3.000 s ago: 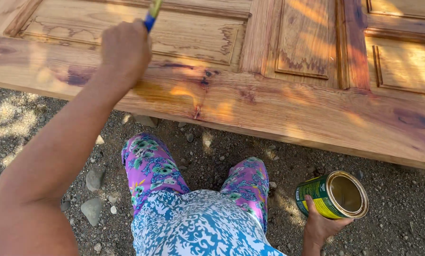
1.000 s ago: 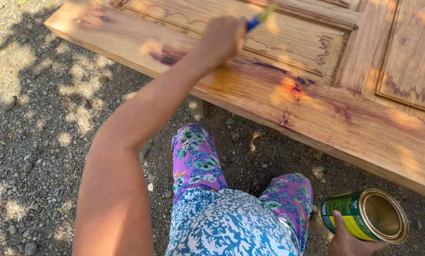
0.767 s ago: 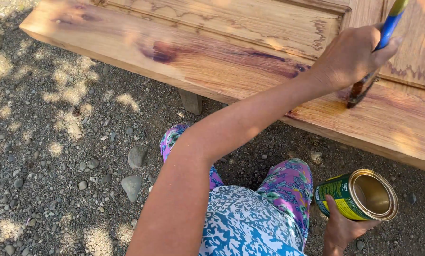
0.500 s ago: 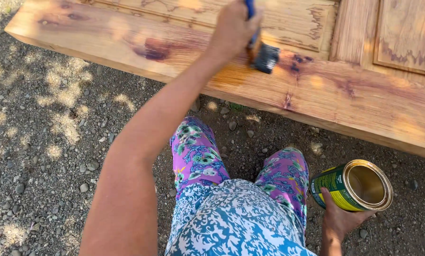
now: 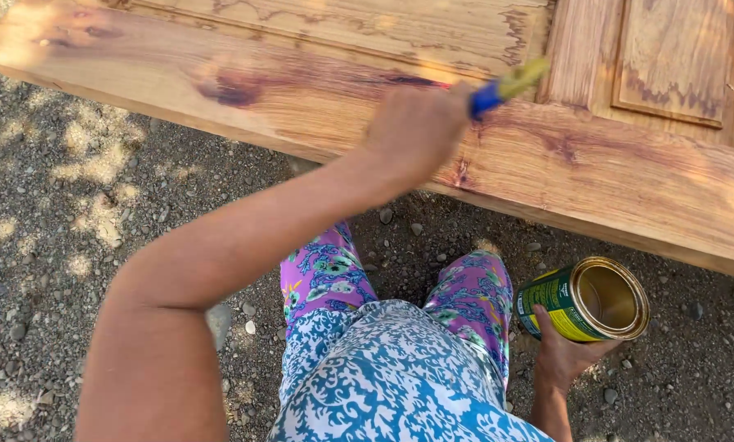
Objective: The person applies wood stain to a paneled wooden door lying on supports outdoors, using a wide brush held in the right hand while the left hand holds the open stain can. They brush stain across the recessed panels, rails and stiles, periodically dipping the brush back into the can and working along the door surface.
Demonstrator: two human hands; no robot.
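Nearest, clothing: my blue-and-white patterned top fills the bottom edge, with purple floral leggings over my bent knees just beyond it.
Right hand: my right hand cups an open tin can from below, fingers wrapped on its green and yellow side.
Can position: it tilts with its mouth toward me, just above the gravel, beside my right knee and short of the door's near edge.
Ground: grey gravel with scattered stones and patches of sunlight.
Left hand: my left hand is clenched round a brush with a blue handle; the arm reaches out over my knees.
Brush: only the handle end shows, slightly blurred; the bristles are hidden behind my fist.
Farthest, door: a panelled wooden door lies flat, raised off the ground, with dark knots and a wet sheen along its near rail.
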